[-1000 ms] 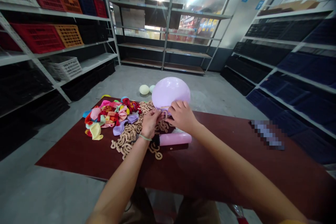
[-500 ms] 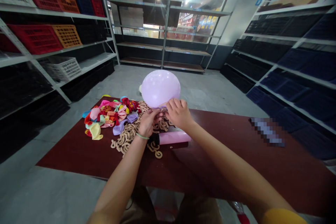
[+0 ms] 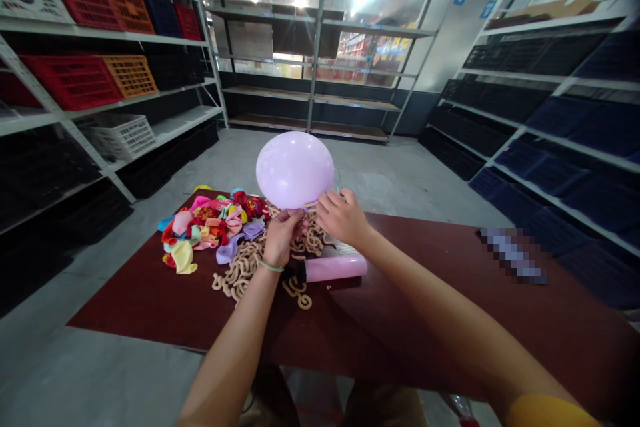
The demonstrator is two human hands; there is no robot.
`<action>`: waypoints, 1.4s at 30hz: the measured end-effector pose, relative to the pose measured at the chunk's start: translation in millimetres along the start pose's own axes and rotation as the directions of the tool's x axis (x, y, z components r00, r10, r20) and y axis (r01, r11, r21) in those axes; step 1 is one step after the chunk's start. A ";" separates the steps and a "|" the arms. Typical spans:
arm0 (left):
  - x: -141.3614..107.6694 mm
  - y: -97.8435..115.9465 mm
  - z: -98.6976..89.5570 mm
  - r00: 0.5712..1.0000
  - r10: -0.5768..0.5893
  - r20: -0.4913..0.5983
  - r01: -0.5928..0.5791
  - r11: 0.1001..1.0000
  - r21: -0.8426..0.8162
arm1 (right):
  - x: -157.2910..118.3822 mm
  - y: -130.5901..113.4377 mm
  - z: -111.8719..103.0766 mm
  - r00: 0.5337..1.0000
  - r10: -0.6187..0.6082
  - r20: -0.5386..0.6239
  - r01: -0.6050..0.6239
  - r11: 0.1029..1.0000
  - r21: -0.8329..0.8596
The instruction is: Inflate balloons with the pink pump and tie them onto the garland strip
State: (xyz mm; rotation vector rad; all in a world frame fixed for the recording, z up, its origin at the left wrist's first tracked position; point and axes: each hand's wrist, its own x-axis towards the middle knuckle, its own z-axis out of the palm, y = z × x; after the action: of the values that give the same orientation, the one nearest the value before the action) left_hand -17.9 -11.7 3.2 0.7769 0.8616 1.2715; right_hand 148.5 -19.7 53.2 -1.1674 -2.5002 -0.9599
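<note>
An inflated light-purple balloon (image 3: 295, 170) stands above the far side of the table, its neck end toward me. My left hand (image 3: 284, 233) pinches at the balloon's neck from below. Close beside it, my right hand (image 3: 343, 217) has its fingers curled together at the neck's right side; the fingertips and the stretched neck are partly hidden. Under my hands lies a pink balloon pump (image 3: 337, 269) with a black end. Tan curly strands (image 3: 240, 273) are heaped around and under my left wrist.
Deflated balloons (image 3: 205, 227) in many colours are piled at the table's left. A blurred-out flat object (image 3: 513, 255) lies on the right of the dark red table (image 3: 415, 320). Shelves with crates (image 3: 75, 83) stand left and right; more shelving (image 3: 315, 90) is at the back.
The balloon has shifted a little to the left. My hands have come slightly apart, the right one moving a bit away from the left.
</note>
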 end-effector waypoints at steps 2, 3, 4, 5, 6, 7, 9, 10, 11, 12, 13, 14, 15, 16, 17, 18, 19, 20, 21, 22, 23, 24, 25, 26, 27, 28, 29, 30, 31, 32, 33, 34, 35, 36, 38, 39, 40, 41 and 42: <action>0.3 0.6 -1.6 0.999 0.040 0.015 -0.041 0.999 0.028 | -3.0 5.9 -7.4 0.996 -0.094 0.004 0.094 0.996 -0.004; 0.2 0.8 -1.8 0.998 0.055 0.020 -0.056 0.998 0.038 | -4.3 8.4 -12.3 0.991 -0.136 0.004 0.136 0.991 -0.004; 0.0 1.2 -1.4 0.997 0.069 0.024 -0.070 0.996 0.047 | -5.3 10.6 -17.5 0.985 -0.175 0.005 0.175 0.985 0.003; -0.3 1.9 -0.4 0.996 0.081 0.028 -0.082 0.995 0.053 | -5.8 12.3 -23.0 0.978 -0.207 0.006 0.206 0.978 0.020; -0.8 3.1 1.4 0.995 0.094 0.030 -0.096 0.994 0.058 | -5.8 13.8 -28.5 0.973 -0.229 0.005 0.229 0.972 0.045; -1.4 5.0 4.1 0.993 0.111 0.030 -0.113 0.992 0.061 | -5.5 15.3 -33.9 0.970 -0.243 0.004 0.242 0.968 0.074; -2.9 11.2 11.6 0.988 0.156 0.021 -0.157 0.986 0.064 | -4.5 18.8 -43.8 0.971 -0.240 0.003 0.238 0.963 0.126; -3.8 15.4 16.3 0.983 0.181 0.015 -0.181 0.981 0.067 | -4.2 21.3 -48.5 0.976 -0.220 0.003 0.217 0.966 0.142; -4.8 20.2 21.4 0.979 0.203 0.013 -0.204 0.976 0.072 | -4.1 24.4 -53.0 0.982 -0.189 0.001 0.187 0.971 0.151; -5.9 25.3 26.8 0.975 0.221 0.018 -0.222 0.972 0.078 | -4.5 28.1 -57.4 0.989 -0.151 -0.007 0.150 0.976 0.156; -7.1 30.3 32.2 0.972 0.233 0.032 -0.235 0.968 0.083 | -5.3 32.3 -61.7 0.994 -0.105 -0.019 0.107 0.981 0.162; -8.5 35.2 37.5 0.969 0.241 0.057 -0.245 0.966 0.087 | -6.6 36.8 -65.9 0.998 -0.055 -0.034 0.060 0.983 0.173; -10.2 39.7 42.6 0.965 0.247 0.087 -0.255 0.963 0.089 | -8.2 41.5 -69.9 0.999 -0.001 -0.050 0.011 0.982 0.189; -12.1 43.7 47.4 0.960 0.253 0.117 -0.264 0.960 0.091 | -10.0 46.1 -73.4 0.996 0.054 -0.066 -0.039 0.976 0.213; -14.3 47.0 51.9 0.955 0.259 0.146 -0.274 0.957 0.093 | -12.0 50.4 -76.3 0.991 0.107 -0.081 -0.084 0.966 0.246; -16.8 49.8 56.0 0.949 0.265 0.168 -0.283 0.954 0.097 | -13.9 54.2 -78.5 0.983 0.156 -0.094 -0.123 0.950 0.286; -19.3 52.0 59.5 0.945 0.270 0.184 -0.292 0.951 0.104 | -15.7 57.2 -79.9 0.974 0.198 -0.108 -0.152 0.931 0.332; -21.8 53.6 62.4 0.942 0.273 0.194 -0.297 0.948 0.112 | -17.4 59.5 -80.6 0.965 0.233 -0.124 -0.171 0.909 0.379; -24.2 54.9 64.6 0.940 0.274 0.203 -0.301 0.946 0.122 | -18.9 60.9 -80.6 0.955 0.261 -0.142 -0.179 0.888 0.424; -26.3 55.9 66.0 0.938 0.272 0.215 -0.304 0.943 0.135 | -20.2 61.6 -80.1 0.946 0.283 -0.158 -0.182 0.867 0.465; -28.2 56.8 66.7 0.935 0.270 0.230 -0.310 0.937 0.159 | -21.4 61.6 -79.3 0.937 0.306 -0.171 -0.185 0.846 0.499; -29.9 57.6 66.7 0.930 0.271 0.249 -0.322 0.926 0.196 | -22.5 61.1 -78.5 0.928 0.327 -0.179 -0.189 0.827 0.529; -31.5 58.5 66.2 0.922 0.275 0.271 -0.342 0.908 0.243 | -23.5 60.2 -77.8 0.920 0.347 -0.184 -0.195 0.810 0.553; -32.9 59.6 65.6 0.913 0.282 0.293 -0.367 0.883 0.294 | -24.3 59.0 -77.5 0.913 0.364 -0.186 -0.200 0.794 0.574; -34.3 60.8 65.2 0.905 0.289 0.313 -0.391 0.855 0.340 | -24.9 57.6 -77.5 0.908 0.375 -0.187 -0.201 0.782 0.590; -35.6 62.2 65.1 0.897 0.291 0.332 -0.408 0.834 0.372 | -25.2 55.8 -77.8 0.905 0.381 -0.189 -0.200 0.773 0.602; -36.9 63.6 65.6 0.894 0.285 0.346 -0.412 0.825 0.386 | -25.1 53.8 -78.5 0.904 0.382 -0.192 -0.195 0.768 0.611; -38.0 65.0 66.7 0.895 0.270 0.356 -0.403 0.833 0.380 | -24.5 51.4 -79.3 0.902 0.385 -0.197 -0.192 0.764 0.616; -38.9 66.3 68.2 0.899 0.250 0.360 -0.381 0.851 0.361 | -23.5 48.6 -80.3 0.899 0.389 -0.200 -0.193 0.763 0.617; -39.8 67.5 69.9 0.905 0.230 0.359 -0.355 0.873 0.334 | -22.2 45.6 -81.2 0.898 0.391 -0.203 -0.195 0.766 0.613; -40.5 68.6 71.6 0.910 0.215 0.354 -0.330 0.893 0.306 | -20.7 42.4 -81.9 0.896 0.393 -0.205 -0.200 0.772 0.604; -41.4 69.6 73.0 0.915 0.203 0.347 -0.309 0.908 0.282 | -19.1 39.2 -82.1 0.896 0.392 -0.209 -0.204 0.781 0.591; -42.4 70.8 73.9 0.920 0.192 0.341 -0.290 0.920 0.264 | -17.5 36.5 -81.9 0.898 0.385 -0.212 -0.203 0.791 0.577; -43.6 72.2 74.1 0.924 0.176 0.338 -0.270 0.929 0.252 | -16.2 34.2 -81.1 0.902 0.372 -0.219 -0.193 0.801 0.566; -46.8 75.9 72.8 0.930 0.117 0.349 -0.211 0.946 0.246 | -14.6 31.8 -78.1 0.910 0.336 -0.245 -0.152 0.816 0.558; -48.6 78.1 71.5 0.930 0.076 0.360 -0.174 0.953 0.249 | -14.3 31.6 -76.1 0.912 0.316 -0.261 -0.124 0.820 0.558; -50.3 80.3 70.0 0.927 0.033 0.373 -0.137 0.957 0.255 | -14.3 32.0 -74.0 0.914 0.296 -0.277 -0.097 0.823 0.560; -51.7 82.3 68.5 0.924 -0.001 0.383 -0.107 0.959 0.261 | -14.7 32.8 -71.9 0.916 0.279 -0.289 -0.075 0.825 0.561; -52.7 83.9 67.1 0.922 -0.021 0.387 -0.089 0.960 0.264 | -15.4 33.9 -70.0 0.917 0.266 -0.296 -0.058 0.826 0.561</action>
State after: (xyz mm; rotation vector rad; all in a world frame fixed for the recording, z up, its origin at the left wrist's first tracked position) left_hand -2.9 -53.8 114.3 1.2267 0.7088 0.9870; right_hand 178.9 -58.0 115.5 -0.8976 -2.1126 -0.3283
